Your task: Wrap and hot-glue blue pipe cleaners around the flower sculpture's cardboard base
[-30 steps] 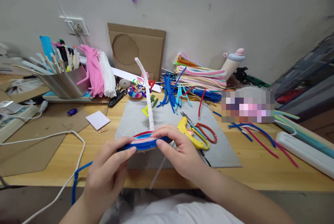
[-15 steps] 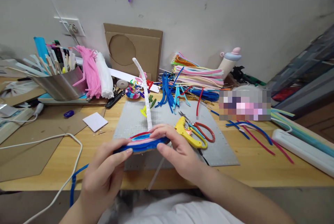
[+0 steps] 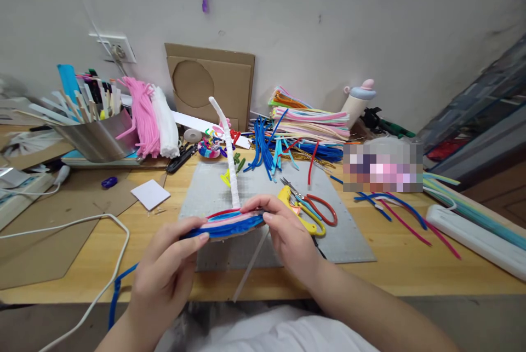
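Observation:
A flat round piece (image 3: 230, 226) layered with blue, pink and red fuzzy stems is held level above the grey mat (image 3: 349, 242). My left hand (image 3: 170, 259) pinches its left edge between thumb and fingers. At the right edge, my right hand (image 3: 287, 231) grips it, fingers on top and thumb at the side. A white wrapped stalk (image 3: 230, 160) rises from behind the piece; its foot is hidden. From beside my left hand a blue strip (image 3: 116, 292) hangs down. A translucent stick (image 3: 250, 267) slants below the piece.
Scissors with red handles (image 3: 322, 209) and a yellow glue gun (image 3: 306, 219) lie on the mat. Behind are stem bundles (image 3: 310, 122), cardboard (image 3: 234, 75) and a metal holder (image 3: 101, 136) with sticks. A white cable (image 3: 123, 242) crosses the left side; a power strip (image 3: 472, 240) lies right.
My right thumb has moved up and right along the piece's edge, uncovering more of its blue side. My left hand keeps its hold. The view has shifted slightly.

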{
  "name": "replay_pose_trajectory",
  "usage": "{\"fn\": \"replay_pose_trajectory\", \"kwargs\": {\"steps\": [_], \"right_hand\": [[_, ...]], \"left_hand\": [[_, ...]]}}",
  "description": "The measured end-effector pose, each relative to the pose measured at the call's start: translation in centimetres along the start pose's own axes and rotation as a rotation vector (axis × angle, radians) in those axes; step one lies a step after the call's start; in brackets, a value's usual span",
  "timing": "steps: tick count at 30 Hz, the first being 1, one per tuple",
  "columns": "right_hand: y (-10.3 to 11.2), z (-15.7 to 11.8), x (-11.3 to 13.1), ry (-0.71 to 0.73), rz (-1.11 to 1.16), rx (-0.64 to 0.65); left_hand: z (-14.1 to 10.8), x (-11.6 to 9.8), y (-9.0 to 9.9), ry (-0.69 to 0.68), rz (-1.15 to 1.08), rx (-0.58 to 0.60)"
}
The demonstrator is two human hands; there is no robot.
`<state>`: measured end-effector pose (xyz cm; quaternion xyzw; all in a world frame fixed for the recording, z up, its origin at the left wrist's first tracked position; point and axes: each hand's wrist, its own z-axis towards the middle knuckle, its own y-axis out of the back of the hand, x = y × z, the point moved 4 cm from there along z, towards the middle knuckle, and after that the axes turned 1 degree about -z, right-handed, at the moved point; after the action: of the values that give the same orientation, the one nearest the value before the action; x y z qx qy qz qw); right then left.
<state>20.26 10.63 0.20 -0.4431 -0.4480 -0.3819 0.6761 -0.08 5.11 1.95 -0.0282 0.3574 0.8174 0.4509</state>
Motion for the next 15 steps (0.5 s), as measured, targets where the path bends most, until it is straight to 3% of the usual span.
{"fn": "replay_pose_trajectory", "kwargs": {"steps": [7,15], "right_hand": [[-0.14,-0.08,-0.21,0.006,-0.090,-0.036],[0.38,0.23,-0.16,0.038,0.040,0.000]], "left_hand": [[0.23,-0.24,-0.12,-0.013,0.017,0.001],[0.56,-0.29,-0.17,-0.007,0.026,0.010]]}}
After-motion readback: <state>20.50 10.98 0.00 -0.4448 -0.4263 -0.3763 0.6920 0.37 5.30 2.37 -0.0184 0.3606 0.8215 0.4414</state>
